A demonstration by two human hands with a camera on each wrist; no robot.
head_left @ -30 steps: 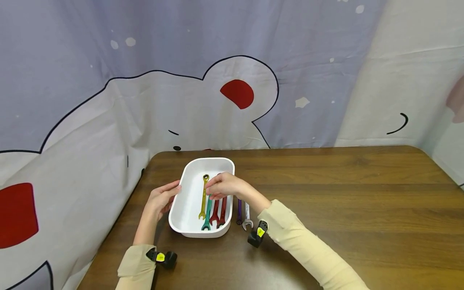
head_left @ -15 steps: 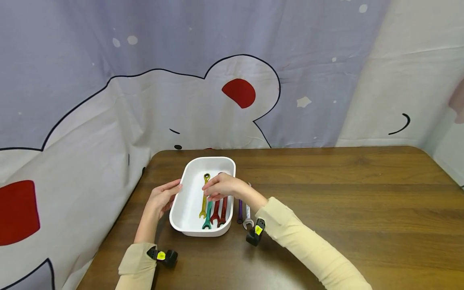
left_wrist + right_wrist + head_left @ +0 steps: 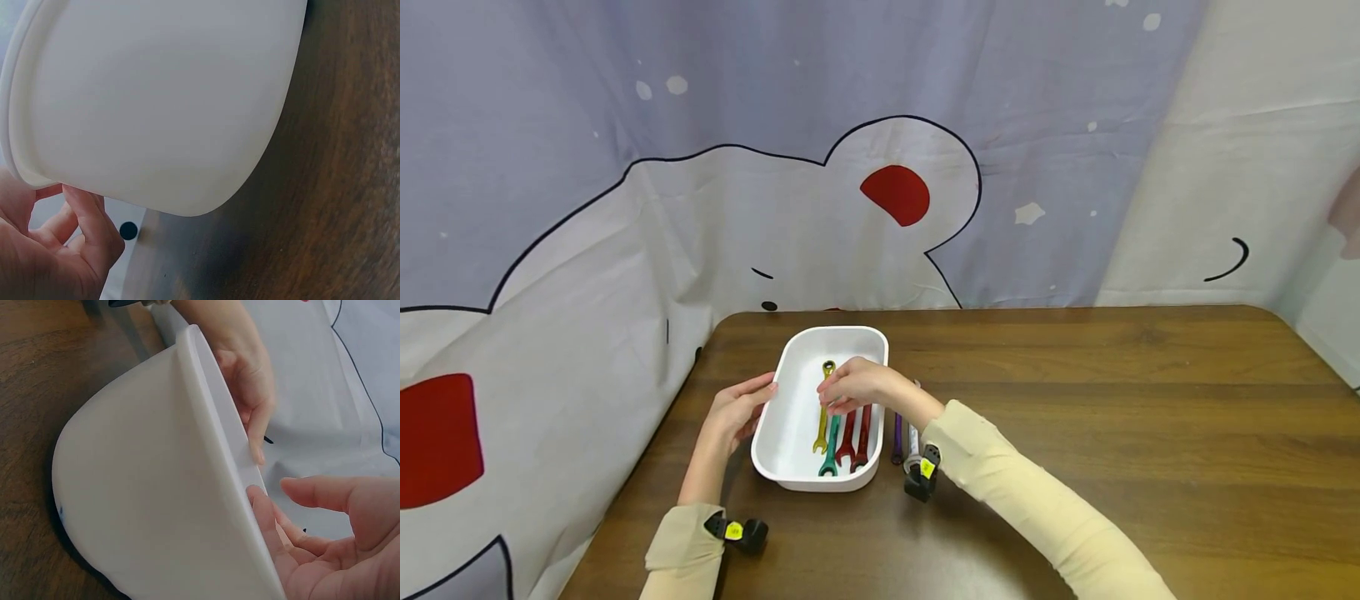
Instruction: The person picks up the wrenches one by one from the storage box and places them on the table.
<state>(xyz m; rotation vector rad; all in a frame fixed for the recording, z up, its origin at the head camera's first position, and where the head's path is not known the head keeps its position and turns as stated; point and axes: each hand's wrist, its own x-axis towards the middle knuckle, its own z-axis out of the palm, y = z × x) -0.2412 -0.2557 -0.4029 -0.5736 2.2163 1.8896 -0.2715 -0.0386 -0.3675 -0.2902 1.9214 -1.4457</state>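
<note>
A white plastic tub [image 3: 778, 429] stands on the table with several wrenches lying in it. Among them are a yellow wrench [image 3: 822, 427], a green wrench [image 3: 831, 446] and two red wrenches, the left red wrench [image 3: 847, 435] beside the other. My left hand [image 3: 733, 415] grips the tub's left rim, thumb over the edge and fingers along the outer wall. Over the tub's inside hovers my right hand [image 3: 861, 383], covering the wrenches' upper parts. In the right wrist view its thumb stands apart from loosely bent fingers, with nothing visible between them.
Right of the tub, a purple wrench [image 3: 898, 437] and a silver wrench [image 3: 913, 442] lie on the brown wooden table [image 3: 1112, 433], partly under my right forearm. Behind the table hangs a printed curtain [image 3: 1030, 150].
My right hand has shifted slightly left over the tub, and its wrist has come a little left, over the silver wrench's lower end. The left hand keeps its place on the rim.
</note>
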